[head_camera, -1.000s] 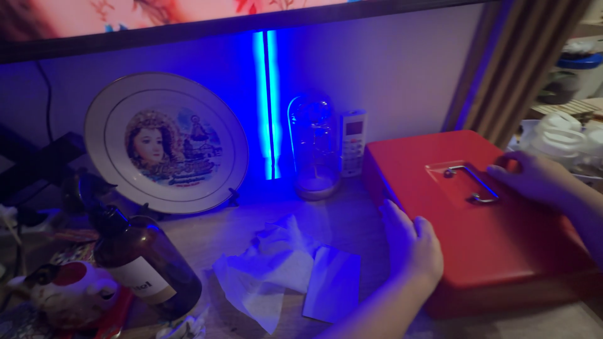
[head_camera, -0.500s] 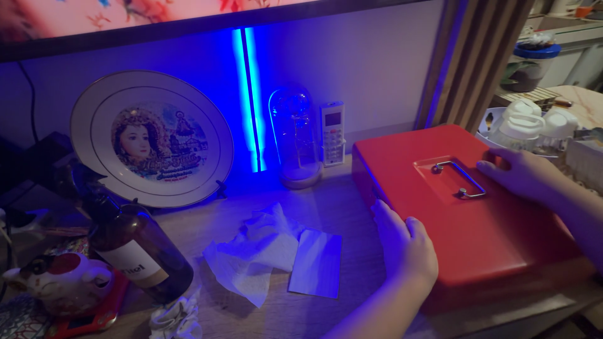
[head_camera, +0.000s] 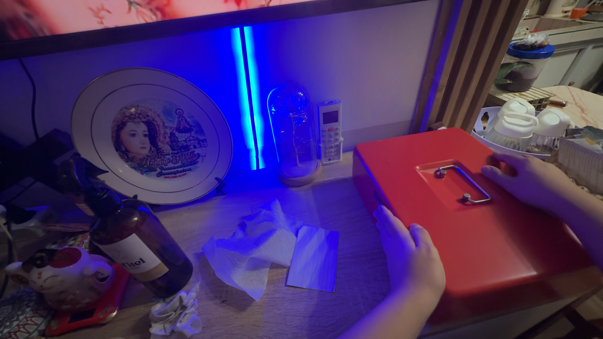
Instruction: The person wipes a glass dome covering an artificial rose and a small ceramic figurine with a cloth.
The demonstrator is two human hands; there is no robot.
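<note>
A red metal box [head_camera: 465,220] sits on the right side of a wooden table [head_camera: 352,213], its lid shut and its wire handle [head_camera: 463,182] lying flat in a shallow recess on top. The left hand [head_camera: 408,254] rests against the box's near left edge, fingers curled loosely over the corner and the palm on the side wall — it presses the box rather than closing round any part of it. The right hand [head_camera: 534,182] lies flat and open on the far right part of the lid, fingertips just beside the handle but not hooked under it.

To the left of the box, in the middle of the table, lies a crumpled white tissue [head_camera: 251,251] with a flat folded paper [head_camera: 313,257] touching its right side. Farther left, near the front, a brown glass bottle [head_camera: 138,248] leans, and a small ceramic pot [head_camera: 59,276] stands just beside it. At the far side a decorated plate [head_camera: 151,135] is propped upright against the wall, with a glass dome [head_camera: 294,135] and a white remote [head_camera: 330,132] to its right, next to a blue light strip [head_camera: 246,94]. Beyond the box on the right — a tray of white cups [head_camera: 521,122].
</note>
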